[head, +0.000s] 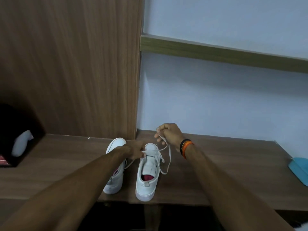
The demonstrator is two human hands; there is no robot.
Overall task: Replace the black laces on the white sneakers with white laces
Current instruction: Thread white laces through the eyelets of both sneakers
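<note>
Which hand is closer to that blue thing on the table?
The right hand. It holds the white lace up beyond the sneakers, on the blue thing's side; the left hand rests on the lacing, farther away.

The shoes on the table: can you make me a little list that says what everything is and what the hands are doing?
right sneaker: white, on the wooden table, being laced
left sneaker: white, beside it, partly behind the left forearm
white lace: runs from the right sneaker's eyelets up to the right hand, with a loop hanging down beside the shoe
left hand: pinches the lace at the eyelets
right hand: raised, pinches the lace's end
wristbands: black and orange, on the right wrist
black laces: none visible
</note>
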